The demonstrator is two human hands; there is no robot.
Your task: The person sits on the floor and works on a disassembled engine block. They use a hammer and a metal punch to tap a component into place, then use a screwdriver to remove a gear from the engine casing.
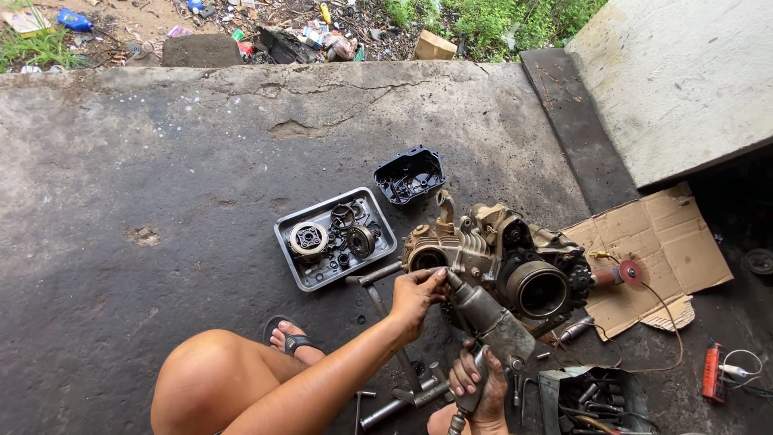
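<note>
A dirty motorcycle engine (503, 254) lies on the concrete floor. My right hand (477, 385) grips the handle of a grey impact wrench (489, 316) that points up and left at the engine's near side. My left hand (419, 294) pinches the wrench's socket end, right against the engine casing. My bare knee and a foot in a sandal (290, 338) are at the lower left.
A metal tray (281, 240) of clutch parts sits left of the engine, with a black plastic cover (409, 173) behind it. A T-handle wrench (377, 296), loose sockets, a toolbox (588, 399), an angle grinder (618, 275) on cardboard (668, 238) and an orange tool (712, 370) lie around.
</note>
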